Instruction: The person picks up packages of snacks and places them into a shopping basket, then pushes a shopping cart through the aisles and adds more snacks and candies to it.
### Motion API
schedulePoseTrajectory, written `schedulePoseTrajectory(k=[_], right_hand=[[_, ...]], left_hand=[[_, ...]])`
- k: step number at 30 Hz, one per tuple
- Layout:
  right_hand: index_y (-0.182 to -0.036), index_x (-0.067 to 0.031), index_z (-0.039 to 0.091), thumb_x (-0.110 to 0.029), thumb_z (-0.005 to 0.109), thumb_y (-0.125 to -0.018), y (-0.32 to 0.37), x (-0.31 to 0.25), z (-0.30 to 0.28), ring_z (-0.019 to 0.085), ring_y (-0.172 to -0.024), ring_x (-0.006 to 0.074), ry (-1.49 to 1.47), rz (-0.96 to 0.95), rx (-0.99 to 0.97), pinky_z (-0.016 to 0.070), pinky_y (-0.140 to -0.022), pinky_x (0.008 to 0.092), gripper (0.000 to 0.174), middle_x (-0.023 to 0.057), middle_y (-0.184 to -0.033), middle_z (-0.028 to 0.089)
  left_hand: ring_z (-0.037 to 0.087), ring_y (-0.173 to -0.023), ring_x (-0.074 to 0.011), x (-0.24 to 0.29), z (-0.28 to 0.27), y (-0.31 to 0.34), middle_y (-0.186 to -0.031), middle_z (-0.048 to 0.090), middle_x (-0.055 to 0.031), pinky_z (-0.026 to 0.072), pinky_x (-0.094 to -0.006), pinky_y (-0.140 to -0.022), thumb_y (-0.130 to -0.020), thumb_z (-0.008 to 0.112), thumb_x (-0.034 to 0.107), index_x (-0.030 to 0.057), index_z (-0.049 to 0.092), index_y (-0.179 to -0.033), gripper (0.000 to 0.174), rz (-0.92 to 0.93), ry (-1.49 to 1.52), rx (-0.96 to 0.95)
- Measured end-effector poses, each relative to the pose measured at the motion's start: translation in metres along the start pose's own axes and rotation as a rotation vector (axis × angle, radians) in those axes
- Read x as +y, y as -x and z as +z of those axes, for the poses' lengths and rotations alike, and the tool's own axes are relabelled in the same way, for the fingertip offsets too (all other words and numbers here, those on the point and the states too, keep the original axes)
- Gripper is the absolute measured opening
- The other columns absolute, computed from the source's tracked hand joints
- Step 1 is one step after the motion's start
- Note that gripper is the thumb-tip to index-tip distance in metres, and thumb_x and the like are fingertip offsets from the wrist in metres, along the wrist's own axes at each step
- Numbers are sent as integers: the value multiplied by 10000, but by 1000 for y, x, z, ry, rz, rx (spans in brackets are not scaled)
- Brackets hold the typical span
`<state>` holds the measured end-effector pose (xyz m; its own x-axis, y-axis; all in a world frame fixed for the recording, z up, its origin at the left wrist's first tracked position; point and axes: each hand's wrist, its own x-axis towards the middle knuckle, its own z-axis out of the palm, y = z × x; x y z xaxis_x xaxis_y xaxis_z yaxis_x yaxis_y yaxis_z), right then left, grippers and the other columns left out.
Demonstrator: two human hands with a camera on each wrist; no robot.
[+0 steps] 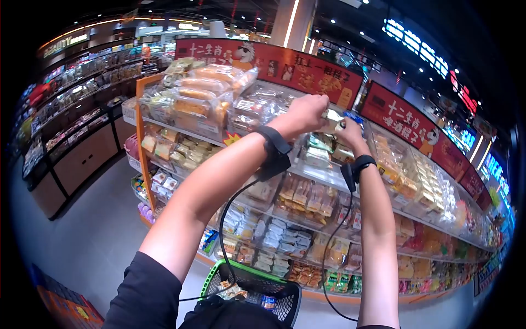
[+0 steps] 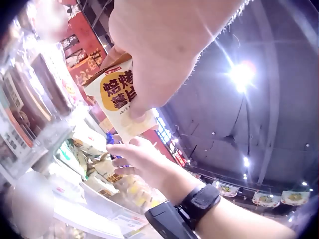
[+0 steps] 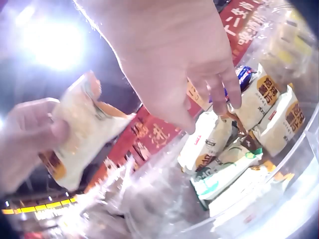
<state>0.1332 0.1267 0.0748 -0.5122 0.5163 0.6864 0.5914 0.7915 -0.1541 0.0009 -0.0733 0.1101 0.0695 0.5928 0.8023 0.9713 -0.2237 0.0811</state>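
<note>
My left hand [image 1: 308, 112] is raised over the shelf and pinches a small cream-coloured potato chip packet [image 2: 117, 97] with a yellow circle and dark lettering. Thumb and fingers grip the packet at one side in the left wrist view. Lower and to its right, my right hand [image 3: 169, 74] reaches over a clear bin, fingers spread and pointing down. Its fingertips are right at a cream packet [image 3: 256, 102] with brown lettering. Similar packets lie around it, among them a white-and-green packet [image 3: 227, 172] and another cream packet [image 3: 281, 122]. A blue wrapper [image 3: 244, 77] shows behind the fingers.
Clear bins of bagged bread [image 1: 200, 90] stand left on the top shelf, with more packaged snacks [image 1: 430, 183] to the right. Red signs [image 1: 402, 118] line the back. A black basket with a green rim [image 1: 211, 277] holds several packets below me.
</note>
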Motion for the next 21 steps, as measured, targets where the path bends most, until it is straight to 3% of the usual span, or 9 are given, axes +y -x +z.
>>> schedulePoseTrajectory(k=[1,2,4,9,12,16,17,20,21], right_hand=[[-1115,-80,606,-142,698,-669,5,-25,-18,566,-1045,368,75,-50,-166,426,-914,417,460,183,-1061,631],[-1230,-97,518,-166,707,-672,-18,27,45,581,-1028,360,190,-339,79,461,-885,429,593,186,-1123,603],[-1298,-97,436,-154,700,-679,-11,-19,17,585,-1022,357,303,-156,-256,484,-859,439,675,189,-1158,580],[-1052,-65,617,-231,695,-685,-18,-33,24,605,-985,343,325,-128,-324,500,-786,435,410,192,-1003,635],[-875,-39,662,-370,643,-661,-24,-47,12,631,-866,354,296,-154,-208,501,-727,427,395,185,-891,661],[-853,-24,646,-408,651,-616,-31,-51,-13,619,-835,382,275,-184,-180,488,-711,434,452,209,-841,652],[-862,-14,640,-385,637,-615,-36,-36,-9,638,-811,344,194,-300,-212,493,-705,405,446,208,-801,646],[-855,2,625,-346,628,-618,-43,-38,-13,643,-771,278,99,-172,-611,488,-688,359,422,193,-790,638],[-836,2,613,-293,625,-626,-46,-38,-11,625,-727,229,101,-221,-720,474,-665,331,363,139,-782,647]], left_hand=[[582,-923,-332,-6,-3,3,-912,615,-123,468,-422,-757,-703,734,233,89,530,-953,353,-14,-11,-9],[585,-923,-332,-7,-9,7,-920,616,-127,471,-420,-758,-706,731,250,83,530,-948,357,-56,-10,-47],[589,-925,-333,-14,-13,16,-922,616,-135,473,-417,-767,-706,728,278,69,535,-958,380,-109,6,-30],[595,-939,-348,-16,-34,41,-961,619,-168,474,-414,-796,-727,709,280,32,532,-995,407,-110,55,-37],[596,-936,-350,-19,-51,61,-961,618,-172,475,-414,-793,-730,707,275,28,531,-1015,416,-142,42,-41],[598,-929,-348,-24,-61,80,-960,617,-175,478,-415,-780,-729,708,276,23,530,-1021,425,-194,83,-45],[600,-913,-348,-31,-56,84,-956,616,-178,479,-415,-767,-727,709,279,18,530,-1011,425,-203,80,-50],[599,-907,-351,-35,-62,95,-955,616,-181,477,-413,-762,-726,708,283,14,529,-1009,430,-250,128,-93],[596,-916,-356,-40,-59,97,-959,616,-186,474,-414,-761,-727,704,286,8,527,-1006,432,-261,141,-105]])
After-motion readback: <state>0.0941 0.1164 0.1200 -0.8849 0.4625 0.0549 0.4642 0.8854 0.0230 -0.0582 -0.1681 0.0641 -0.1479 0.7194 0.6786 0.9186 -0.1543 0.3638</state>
